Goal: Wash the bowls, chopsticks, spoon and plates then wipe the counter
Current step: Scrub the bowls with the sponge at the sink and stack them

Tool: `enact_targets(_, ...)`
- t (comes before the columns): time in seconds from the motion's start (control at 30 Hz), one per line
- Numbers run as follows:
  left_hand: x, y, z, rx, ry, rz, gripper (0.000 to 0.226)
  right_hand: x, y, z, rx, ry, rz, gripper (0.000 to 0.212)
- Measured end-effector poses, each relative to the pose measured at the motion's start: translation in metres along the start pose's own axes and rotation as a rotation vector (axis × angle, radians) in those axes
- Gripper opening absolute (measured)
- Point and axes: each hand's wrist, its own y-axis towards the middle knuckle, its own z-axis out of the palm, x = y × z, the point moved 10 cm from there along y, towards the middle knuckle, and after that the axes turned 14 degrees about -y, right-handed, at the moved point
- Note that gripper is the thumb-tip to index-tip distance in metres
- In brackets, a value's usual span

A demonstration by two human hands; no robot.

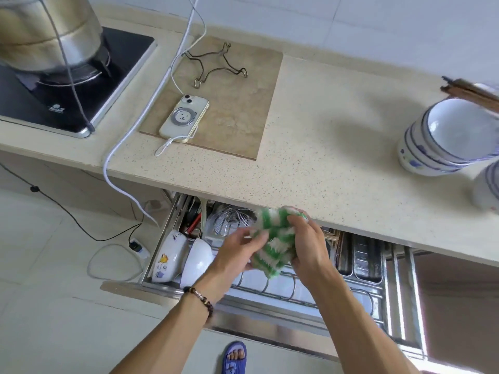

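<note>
Cloth [272, 245] in both hands; phone [184, 118], bowls [442, 141] on counter [310, 157].

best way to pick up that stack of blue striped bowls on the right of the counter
Take the stack of bowls by the lowest bowl's outer wall, fingers of both hands on opposite sides, coming in from the front edge of the counter. The bowls are nested and tilted, so lifting by a top rim would likely separate them. The chopsticks lie just behind, so avoid reaching from the back.

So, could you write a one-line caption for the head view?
Both hands, left and right, hold a green-and-white cloth over an open drawer, with stacked bowls on the counter.
</note>
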Motion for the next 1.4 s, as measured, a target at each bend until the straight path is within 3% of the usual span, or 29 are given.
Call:
enact_targets(0.1, -0.006, -0.008, 0.058, 0.150, -0.030, 0.008, 0.065, 0.020, -0.012, -0.036, -0.054, 0.082, -0.008, 0.028)
enact_targets(0.23, -0.030, -0.014, 0.139, 0.170, 0.229, 0.217, 0.033, 0.040, -0.036, -0.116, -0.157, 0.112, -0.065, 0.035)
enact_targets(0.33, -0.040, -0.022, 0.203, 0.193, 0.331, 0.326, 0.027, 0.049, -0.058, -0.173, -0.200, 0.021, -0.116, 0.038)
enact_targets(0.47, -0.030, -0.034, 0.297, 0.259, 0.389, 0.359, 0.030, 0.042, -0.078, -0.267, -0.332, 0.076, -0.140, 0.018)
enact_targets(0.63, 0.003, -0.041, 0.409, 0.351, 0.404, 0.323, 0.019, 0.039, -0.088, -0.399, -0.499, 0.164, -0.160, 0.017)
enact_targets(0.77, 0.021, -0.022, 0.460, 0.263, 0.464, 0.285, 0.024, 0.055, -0.099, -0.493, -0.615, -0.019, -0.188, 0.051)
enact_targets(0.93, 0.011, 0.012, 0.488, 0.129, 0.485, 0.318, 0.031, 0.054, -0.066, -0.560, -0.557, -0.027, -0.070, 0.018)
enact_targets(1.07, -0.014, 0.052, 0.506, 0.050, 0.575, 0.381, 0.033, 0.063, -0.018, -0.580, -0.543, -0.168, -0.040, 0.060)
enact_targets(1.13, -0.025, 0.075, 0.510, -0.021, 0.658, 0.410, 0.047, 0.079, 0.001, -0.583, -0.541, -0.302, -0.040, 0.068)
enact_targets(1.27, -0.043, 0.109, 0.520, -0.175, 0.837, 0.418, 0.068, 0.096, 0.041, -0.589, -0.531, -0.559, -0.027, 0.052)
enact_targets(1.4, -0.042, 0.135, 0.528, -0.184, 0.910, 0.406, 0.056, 0.096, 0.075, -0.582, -0.500, -0.688, -0.051, 0.041)
